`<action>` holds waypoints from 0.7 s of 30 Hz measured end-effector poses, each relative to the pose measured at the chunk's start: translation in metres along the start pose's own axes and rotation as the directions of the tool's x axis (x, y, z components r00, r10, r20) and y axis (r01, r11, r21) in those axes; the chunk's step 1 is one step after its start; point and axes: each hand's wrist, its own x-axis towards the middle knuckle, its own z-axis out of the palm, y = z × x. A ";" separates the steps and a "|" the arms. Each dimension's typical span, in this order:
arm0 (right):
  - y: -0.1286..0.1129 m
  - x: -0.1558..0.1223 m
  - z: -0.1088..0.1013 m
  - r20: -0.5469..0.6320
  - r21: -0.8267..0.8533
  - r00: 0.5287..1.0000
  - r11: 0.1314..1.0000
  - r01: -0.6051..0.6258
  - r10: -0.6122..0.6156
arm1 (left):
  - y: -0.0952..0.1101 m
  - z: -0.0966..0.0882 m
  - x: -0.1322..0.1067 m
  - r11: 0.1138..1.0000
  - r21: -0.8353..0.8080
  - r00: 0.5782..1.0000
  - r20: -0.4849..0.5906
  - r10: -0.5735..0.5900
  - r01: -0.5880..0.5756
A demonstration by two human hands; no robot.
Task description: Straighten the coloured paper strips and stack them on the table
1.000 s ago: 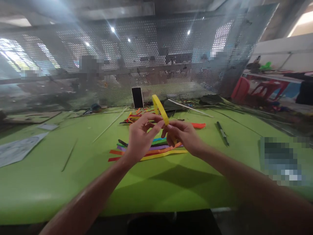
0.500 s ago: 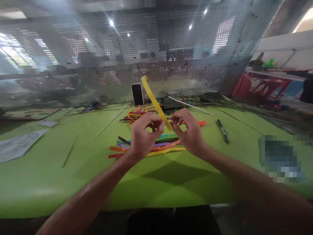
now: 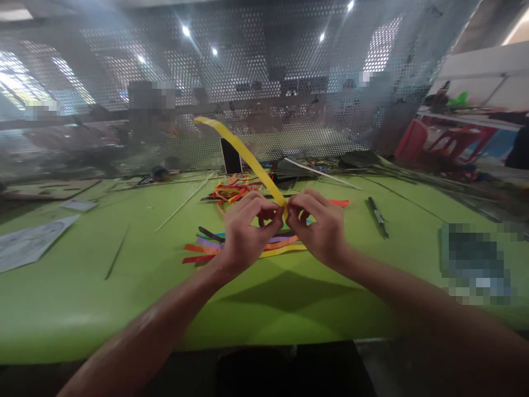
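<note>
A long yellow strip (image 3: 250,158) rises from between my fingertips, leaning to the left, its far end curling over. My left hand (image 3: 251,230) pinches its lower end between thumb and fingers. Close against it, my right hand (image 3: 317,227) pinches the same end from the other side. The exact tip is hidden by my fingers. On the table below lie several coloured strips (image 3: 206,247) in a bundle, with red, orange, purple, black and yellow showing; my hands cover part of them.
The green table (image 3: 136,298) carries a tangle of strips (image 3: 231,190), a propped phone (image 3: 230,156), a pen (image 3: 378,216), thin sticks (image 3: 185,203) and a printed sheet (image 3: 37,242). A blurred-out object (image 3: 475,262) lies at right. Behind stands a perforated metal screen (image 3: 264,82).
The yellow strip has swung leftward at its upper end and now shows more of its length. My hands have come closer together at its lower end.
</note>
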 end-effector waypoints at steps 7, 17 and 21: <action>-0.005 0.002 -0.001 -0.010 0.035 0.999 0.999 -0.041 0.042 | 0.003 0.000 -0.001 1.000 -0.008 1.000 0.004 0.026 -0.026; 0.007 0.011 0.000 0.076 0.364 0.961 0.890 -0.275 0.265 | -0.002 -0.003 0.001 0.921 -0.261 0.952 -0.024 -0.305 0.289; 0.004 0.011 -0.002 0.094 0.406 0.968 0.879 -0.251 0.233 | -0.001 -0.004 0.002 0.885 -0.305 0.932 0.030 -0.361 0.352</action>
